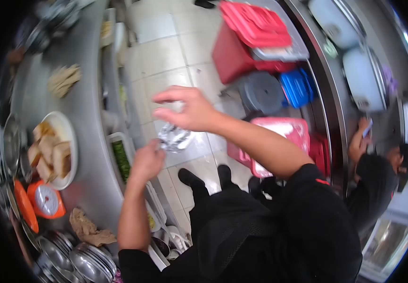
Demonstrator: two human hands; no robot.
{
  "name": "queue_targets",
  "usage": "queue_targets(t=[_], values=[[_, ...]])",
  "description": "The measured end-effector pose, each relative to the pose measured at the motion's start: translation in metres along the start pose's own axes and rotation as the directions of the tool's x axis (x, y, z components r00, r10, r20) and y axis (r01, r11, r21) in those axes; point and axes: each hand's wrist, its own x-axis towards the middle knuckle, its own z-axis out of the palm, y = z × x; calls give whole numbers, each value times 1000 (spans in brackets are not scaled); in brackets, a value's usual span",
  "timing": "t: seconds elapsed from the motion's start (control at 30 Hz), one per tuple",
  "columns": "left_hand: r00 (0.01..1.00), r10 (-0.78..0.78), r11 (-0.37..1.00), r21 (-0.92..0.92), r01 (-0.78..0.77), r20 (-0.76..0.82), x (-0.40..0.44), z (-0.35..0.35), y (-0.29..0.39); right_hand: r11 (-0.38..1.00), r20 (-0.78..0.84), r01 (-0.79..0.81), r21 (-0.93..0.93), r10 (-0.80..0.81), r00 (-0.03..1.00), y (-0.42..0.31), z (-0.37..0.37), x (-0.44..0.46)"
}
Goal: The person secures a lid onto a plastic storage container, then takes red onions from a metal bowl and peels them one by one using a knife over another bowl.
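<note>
A crumpled piece of silver foil [176,137] hangs in front of me, above the tiled floor. My left hand [148,161] is at its lower left edge, with the fingers closed on it. Just above the foil is my right hand [187,109], its thumb and fingers spread apart. Something whitish shows between them, too blurred to make out; I see no clear grip on it.
On the steel counter [88,118] at left are a white plate [73,141] of pale food chunks, an orange scale [47,200], cloths and metal bowls. Red bins [230,54], a grey stool [263,92] and a blue container [297,87] stand right. A person [373,181] works far right.
</note>
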Motion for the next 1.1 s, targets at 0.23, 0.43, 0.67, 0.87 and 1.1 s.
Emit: queue_targets(t=[0.23, 0.43, 0.67, 0.87, 1.1], values=[[981, -58, 941, -318, 117, 187, 45, 104, 79, 792, -766, -559, 243, 511, 391, 154, -226, -315], [863, 56, 986, -166, 33, 503, 86, 229, 205, 571, -789, -610, 550, 595, -154, 216, -238, -544], [776, -50, 999, 48, 25, 628, 126, 378, 268, 603, -818, -696, 390, 574, 40, 244, -244, -589], [880, -71, 991, -66, 115, 469, 127, 346, 301, 625, -714, -675, 392, 670, 205, 278, -306, -534], [868, -436, 684, -539, 491, 237, 135, 259, 170, 781, -577, -451, 432, 624, 527, 278, -338, -336]])
